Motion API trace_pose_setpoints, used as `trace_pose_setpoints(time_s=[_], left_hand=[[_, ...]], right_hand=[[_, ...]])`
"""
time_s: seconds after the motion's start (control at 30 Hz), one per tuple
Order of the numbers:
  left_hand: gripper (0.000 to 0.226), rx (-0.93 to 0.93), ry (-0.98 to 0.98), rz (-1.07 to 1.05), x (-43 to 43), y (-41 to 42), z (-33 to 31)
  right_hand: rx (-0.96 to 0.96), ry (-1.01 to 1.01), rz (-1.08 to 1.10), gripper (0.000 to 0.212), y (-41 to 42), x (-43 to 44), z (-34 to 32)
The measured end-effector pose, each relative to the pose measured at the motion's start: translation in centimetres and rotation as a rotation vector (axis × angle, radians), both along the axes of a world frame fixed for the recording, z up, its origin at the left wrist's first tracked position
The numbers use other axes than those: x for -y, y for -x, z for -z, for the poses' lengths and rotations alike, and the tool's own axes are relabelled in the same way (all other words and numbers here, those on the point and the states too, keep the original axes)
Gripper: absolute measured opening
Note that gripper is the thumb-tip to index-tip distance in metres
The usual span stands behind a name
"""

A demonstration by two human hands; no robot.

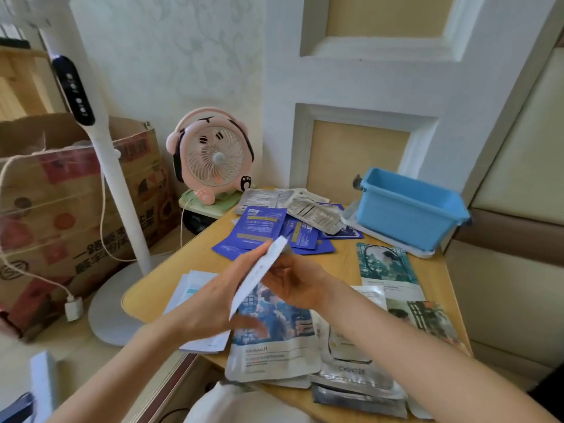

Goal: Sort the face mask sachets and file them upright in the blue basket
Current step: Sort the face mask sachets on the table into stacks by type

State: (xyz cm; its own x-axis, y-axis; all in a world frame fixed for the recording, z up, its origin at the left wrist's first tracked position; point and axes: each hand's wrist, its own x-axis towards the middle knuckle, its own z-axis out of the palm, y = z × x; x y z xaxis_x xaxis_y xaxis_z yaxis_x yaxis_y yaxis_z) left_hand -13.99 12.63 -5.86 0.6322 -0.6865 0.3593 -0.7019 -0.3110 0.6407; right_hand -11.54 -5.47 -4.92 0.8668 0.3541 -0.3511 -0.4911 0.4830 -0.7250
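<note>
A pale wooden bench (pixel 351 257) with a rounded near-left corner fills a corner of white panelled wall. The blue basket (pixel 409 209) stands at its far right edge, with dark blue sachets (pixel 262 227) spread to its left. Bare wood shows between them. Above the middle, the left hand (pixel 210 303) and right hand (pixel 293 285) close their fingers on a white sachet (pixel 259 273), held edge-on. A pink fan (pixel 213 154) and paper bag (pixel 61 209) crowd the left side.

Single view, head-worn, wide-angle. Looks forward and down from the person's eye level. Fingers (pixel 244 267) sit mid-frame, close under the lens; counter (pixel 345 264) spreads beneath and beyond them; wall (pixel 183 56) rises farther behind, filling the upper frame.
</note>
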Motion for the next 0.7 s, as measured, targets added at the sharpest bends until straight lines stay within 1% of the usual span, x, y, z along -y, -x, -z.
trace_pose_setpoints(time_s=[0.03,0.07,0.1,0.13,0.17,0.2,0.23,0.27,0.3,0.37,0.4,0.43,0.47,0.53,0.57,0.63,0.67,0.7], left_hand=[[0.064,0.072,0.145,-0.110,0.8,-0.4,-0.4],[0.038,0.072,0.318,-0.250,1.4,-0.4,-0.9],[0.019,0.000,0.539,-0.381,1.8,-0.8,-1.2],[0.016,-0.108,0.749,-0.530,1.9,-1.3,-1.8],[0.018,-0.221,0.930,-0.642,1.5,-2.1,-2.1],[0.021,-0.299,1.020,-0.714,0.6,-3.0,-2.5],[0.027,-0.359,1.007,-0.757,-0.5,-3.8,-2.7],[0.032,-0.420,0.936,-0.771,-1.7,-4.2,-2.8],[0.033,-0.493,0.838,-0.771,-2.8,-4.7,-2.3],[0.031,-0.628,0.593,-0.759,-4.4,-5.2,-0.8],[0.032,-0.642,0.474,-0.768,-4.9,-5.3,0.2],[0.036,-0.616,0.352,-0.779,-5.0,-5.4,1.1],[0.045,-0.568,0.225,-0.799,-5.2,-5.6,2.0],[0.065,-0.466,-0.015,-0.879,-5.1,-6.0,3.4],[0.070,-0.410,-0.113,-0.922,-5.1,-6.0,3.9],[0.082,-0.259,-0.327,-0.937,-4.9,-6.0,4.2],[0.094,-0.163,-0.421,-0.931,-4.9,-5.9,4.1],[0.104,-0.064,-0.461,-0.922,-4.9,-5.9,4.2]], right_hand=[[0.009,0.014,-0.024,0.022,-0.2,-0.1,0.0],[0.023,0.083,-0.039,0.017,-0.7,0.2,0.4],[0.041,0.170,-0.081,0.014,-0.8,0.1,0.2],[0.089,0.272,-0.147,0.013,-1.1,0.3,0.1],[0.149,0.364,-0.245,0.012,-1.1,0.5,-0.3],[0.220,0.469,-0.333,0.011,-1.4,1.0,-0.5],[0.285,0.579,-0.375,0.008,-1.8,1.6,-0.8],[0.349,0.715,-0.362,0.005,-2.5,2.5,-0.6],[0.390,0.833,-0.290,0.004,-3.4,3.3,-0.3],[0.366,0.980,-0.048,0.003,-6.2,5.2,1.0],[0.351,1.039,0.075,0.004,-7.7,6.2,1.8],[0.373,1.151,0.179,0.004,-9.3,7.1,2.5],[0.433,1.326,0.251,0.008,-10.8,8.0,3.0],[0.546,1.636,0.263,0.028,-13.4,9.5,4.0],[0.573,1.732,0.235,0.040,-14.6,10.1,4.5],[0.573,1.823,0.183,0.059,-16.4,11.3,5.4],[0.544,1.841,0.168,0.064,-17.4,12.0,6.1],[0.504,1.847,0.151,0.065,-18.1,12.6,6.6]])
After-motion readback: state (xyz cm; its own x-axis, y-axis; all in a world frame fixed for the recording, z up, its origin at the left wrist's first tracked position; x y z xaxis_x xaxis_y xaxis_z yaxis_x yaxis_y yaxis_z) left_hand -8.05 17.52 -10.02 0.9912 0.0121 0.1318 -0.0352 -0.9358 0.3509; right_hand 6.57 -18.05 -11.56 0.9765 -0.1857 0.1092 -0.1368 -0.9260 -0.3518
